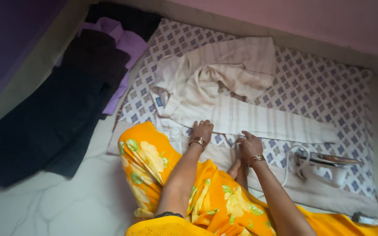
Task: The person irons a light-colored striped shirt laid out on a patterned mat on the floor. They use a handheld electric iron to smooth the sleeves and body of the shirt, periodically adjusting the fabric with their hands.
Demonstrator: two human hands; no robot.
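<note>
On the checked floor pad (329,94) we see a cream striped shirt (224,94) spread out, its upper half crumpled, lower hem flat toward us. Left hand (202,130) lies flat on the hem, fingers together, pressing cloth. Right hand (249,146) sits just beside it at the shirt's edge, fingers curled, seemingly pinching fabric; we can't tell for sure, the view's dim. A white iron (324,168) rests on the pad right of the right hand, its cord (290,161) looping between them, close to the wrist. Dark clothes (62,113) and a lilac garment (127,48) are piled left, well apart. The yellow floral dress (189,196) covers the pad's near edge.
</note>
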